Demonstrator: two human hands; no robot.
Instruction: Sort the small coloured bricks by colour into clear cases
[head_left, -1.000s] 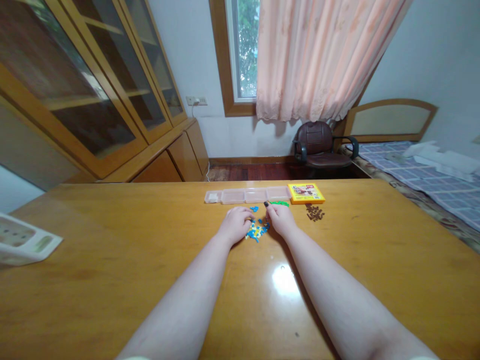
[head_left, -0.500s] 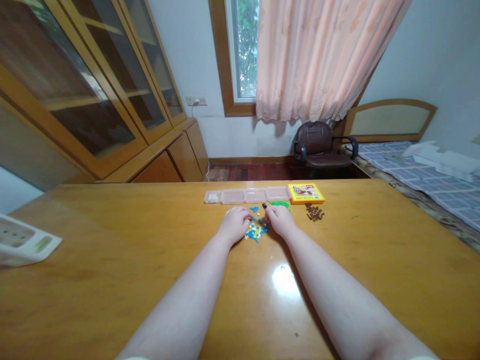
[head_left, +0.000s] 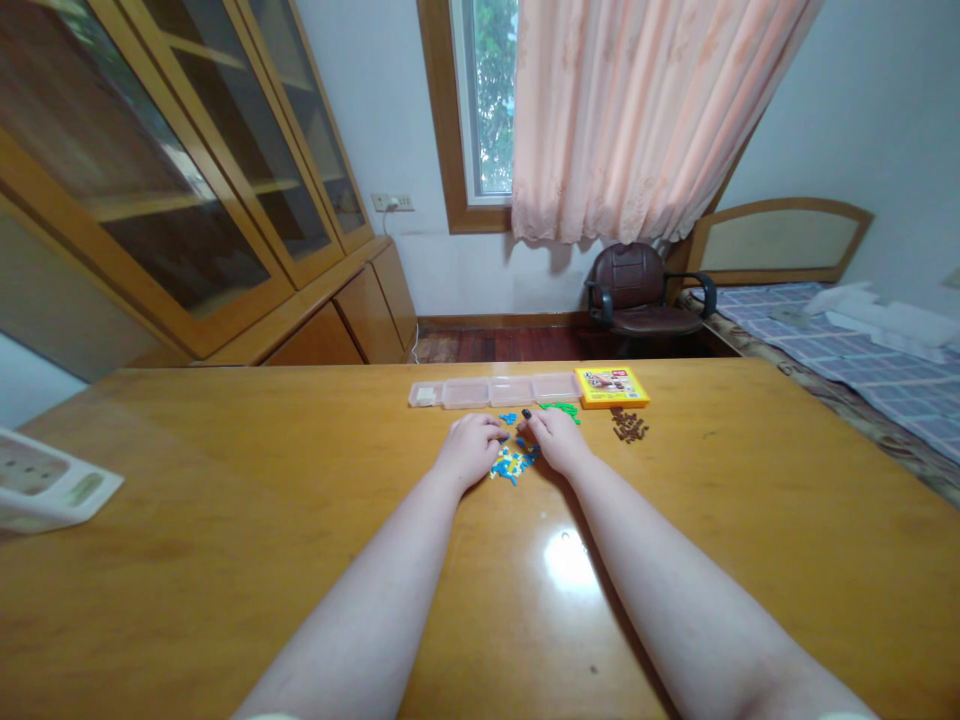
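Both my arms reach across a wooden table [head_left: 225, 520]. My left hand [head_left: 470, 448] rests with curled fingers beside a small heap of blue and yellow pieces [head_left: 511, 464]. My right hand [head_left: 556, 438] is on the heap's other side, its fingers pinched on a small dark piece [head_left: 526, 412] held near the left hand's fingertips. Green pieces [head_left: 561, 407] lie just beyond the right hand. Whether the left fingers hold anything is too small to see.
A clear plastic compartment tray [head_left: 495, 391] and a yellow box [head_left: 611, 386] lie at the table's far side, a pile of brown pieces [head_left: 629, 427] to the right. A white container [head_left: 45, 485] sits at the left edge. Beyond stand a chair [head_left: 637, 290], a bed and cabinets.
My right hand has shifted a little to the left with the dark piece, closer to my left hand. The left hand has barely moved.
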